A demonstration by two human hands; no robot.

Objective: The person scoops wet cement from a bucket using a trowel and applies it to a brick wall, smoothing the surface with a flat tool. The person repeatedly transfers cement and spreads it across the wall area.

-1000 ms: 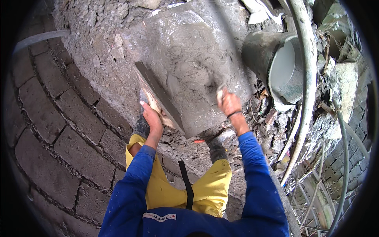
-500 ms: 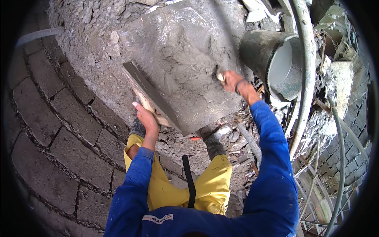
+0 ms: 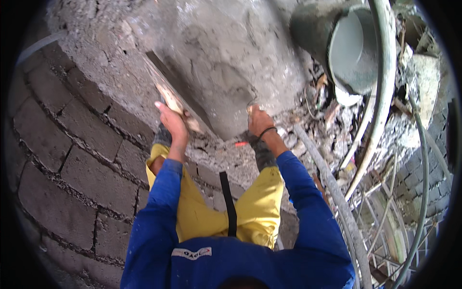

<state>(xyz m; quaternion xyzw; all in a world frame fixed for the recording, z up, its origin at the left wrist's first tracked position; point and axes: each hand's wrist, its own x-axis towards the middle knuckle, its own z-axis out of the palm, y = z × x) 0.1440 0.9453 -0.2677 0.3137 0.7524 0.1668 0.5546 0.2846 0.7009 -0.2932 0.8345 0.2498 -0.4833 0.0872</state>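
My left hand (image 3: 173, 124) grips a flat wooden board (image 3: 179, 91) from its underside. The board is tilted on edge, its grey-coated face turned toward a bed of wet grey mortar (image 3: 216, 53). In my right hand (image 3: 261, 123) is a trowel (image 3: 251, 108), held by its short light handle. Its bent metal neck shows ahead of my fist, while the blade cannot be made out against the mortar. The trowel is at the near part of the mortar, just right of the board's lower end.
At the far right, a dark bucket (image 3: 315, 33) lies tilted with greyish contents showing. Pale poles (image 3: 378, 111) and a pipe (image 3: 320, 176) run along the right, over rubble (image 3: 332, 127). A block wall (image 3: 77, 154) curves along the left. A small red piece (image 3: 240, 143) lies near my foot.
My right hand has drawn the trowel nearer to me and leftward, closer to the board. My left hand still holds the board. The whole view has shifted slightly.
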